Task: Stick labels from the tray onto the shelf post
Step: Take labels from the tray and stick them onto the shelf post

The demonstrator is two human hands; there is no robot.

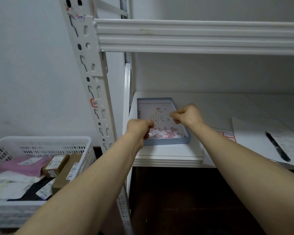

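A shallow blue-walled tray (168, 142) sits on the white shelf board, holding a white sheet with several small red-edged labels (166, 132) scattered on it. My left hand (139, 128) hangs over the tray's near left corner with its fingers curled; whether they pinch a label is hidden. My right hand (187, 116) is over the tray's right wall, thumb and fingertips drawn together as if pinching something tiny. The white perforated shelf post (95, 85) rises to the left, with one red-edged label (94, 102) stuck on it.
A white plastic basket (41, 145) with brown parcels and a pink bag stands lower left. On the shelf to the right lie a red-edged label sheet (228, 135), white papers and a black pen (277, 146). A ribbed white shelf beam (193, 36) crosses above.
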